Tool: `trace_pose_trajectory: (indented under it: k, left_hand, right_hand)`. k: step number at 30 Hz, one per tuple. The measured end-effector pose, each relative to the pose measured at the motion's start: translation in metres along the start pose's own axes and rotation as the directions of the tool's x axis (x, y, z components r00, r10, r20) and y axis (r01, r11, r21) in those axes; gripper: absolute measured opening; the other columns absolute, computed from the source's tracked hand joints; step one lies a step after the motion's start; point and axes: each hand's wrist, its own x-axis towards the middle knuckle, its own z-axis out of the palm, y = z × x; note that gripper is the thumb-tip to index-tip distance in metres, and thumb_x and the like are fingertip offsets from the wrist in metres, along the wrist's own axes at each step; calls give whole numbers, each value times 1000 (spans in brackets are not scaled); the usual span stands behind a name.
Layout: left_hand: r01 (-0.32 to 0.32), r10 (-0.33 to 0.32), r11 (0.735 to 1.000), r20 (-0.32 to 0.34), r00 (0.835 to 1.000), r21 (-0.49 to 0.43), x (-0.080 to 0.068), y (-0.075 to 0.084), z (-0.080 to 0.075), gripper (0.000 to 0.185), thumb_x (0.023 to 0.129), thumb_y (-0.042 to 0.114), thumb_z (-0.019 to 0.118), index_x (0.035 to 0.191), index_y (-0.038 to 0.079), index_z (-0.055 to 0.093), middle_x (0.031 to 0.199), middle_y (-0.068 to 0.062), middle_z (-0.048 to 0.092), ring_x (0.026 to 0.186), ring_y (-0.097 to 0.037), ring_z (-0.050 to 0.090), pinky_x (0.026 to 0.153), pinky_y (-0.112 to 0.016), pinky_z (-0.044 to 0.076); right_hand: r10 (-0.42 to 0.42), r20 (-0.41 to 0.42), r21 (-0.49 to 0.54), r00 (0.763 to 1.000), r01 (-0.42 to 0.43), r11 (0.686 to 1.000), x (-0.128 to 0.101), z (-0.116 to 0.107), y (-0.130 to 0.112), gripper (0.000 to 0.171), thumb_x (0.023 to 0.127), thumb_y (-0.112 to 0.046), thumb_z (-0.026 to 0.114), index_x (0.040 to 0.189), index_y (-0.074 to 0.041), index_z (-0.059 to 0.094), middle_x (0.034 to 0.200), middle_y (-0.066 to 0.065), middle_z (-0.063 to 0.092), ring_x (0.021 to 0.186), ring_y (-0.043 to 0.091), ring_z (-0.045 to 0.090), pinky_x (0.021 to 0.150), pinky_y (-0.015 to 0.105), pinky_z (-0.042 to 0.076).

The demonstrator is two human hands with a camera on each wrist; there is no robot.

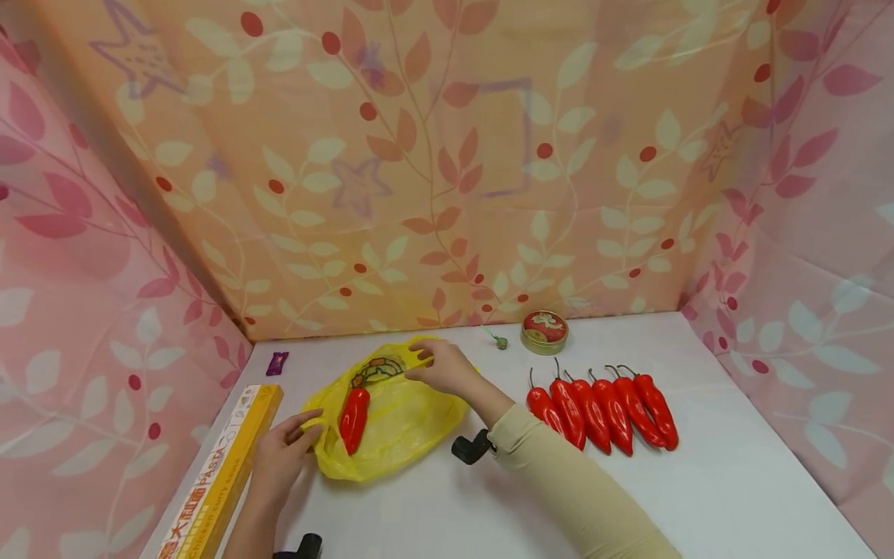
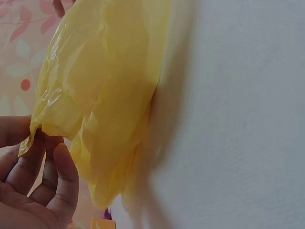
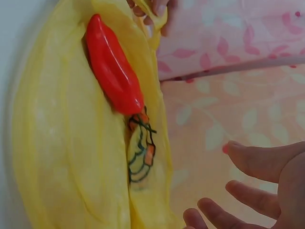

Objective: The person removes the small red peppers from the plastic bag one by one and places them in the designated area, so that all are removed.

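Note:
A yellow plastic bag (image 1: 401, 435) with a printed pattern lies on the white table, its mouth spread apart. One red chili pepper (image 1: 355, 419) with a dark stem rests at the bag's left side; the right wrist view also shows this pepper (image 3: 114, 67) against the yellow plastic. My left hand (image 1: 279, 450) pinches the bag's left edge between thumb and fingers, plain in the left wrist view, where the hand (image 2: 38, 176) is close up. Over the bag's far right rim is my right hand (image 1: 447, 371). Its fingers (image 3: 252, 198) are spread, with nothing between them.
Several red chili peppers (image 1: 609, 411) lie in a row right of the right forearm. Behind them stand a round red-and-gold tin (image 1: 544, 332) and a small green-stemmed item (image 1: 500, 341). A long yellow pasta box (image 1: 223, 473) and a purple wrapped sweet (image 1: 277, 362) lie left.

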Motion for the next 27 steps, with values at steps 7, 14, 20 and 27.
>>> trace_pose_trajectory:
  k: [7,14,20,27]
  left_hand:
    - [5,-5,1000,2,1000,5,1,0,0,39,102,26,61,139,14,61,141,-17,59,104,-21,62,79,-15,55]
    - [22,-21,999,21,1000,-27,0,-4,-2,41,102,26,61,140,12,59,141,-18,58,104,-21,63,81,-16,55]
    - [26,-26,1000,6,1000,-14,1,-4,-3,41,102,28,62,140,12,60,139,-18,59,102,-20,63,80,-17,56]
    - [14,-14,999,20,1000,-33,-2,-2,-2,41,102,26,62,140,12,60,139,-18,60,101,-18,65,81,-17,56]
  right_hand:
    - [65,28,43,997,-66,997,21,35,-10,55,87,-31,79,136,-13,62,130,18,64,112,29,63,87,39,57]
    - [93,42,74,995,-96,993,33,66,-21,55,86,-30,81,134,-11,63,130,17,64,110,27,61,88,40,56]
    - [130,32,85,991,-132,988,40,90,-28,57,83,-26,84,133,-7,63,131,12,62,94,18,57,76,30,56]
    - [212,41,124,976,-215,969,40,104,-31,53,82,-25,85,129,-11,64,129,11,62,72,18,54,57,31,51]
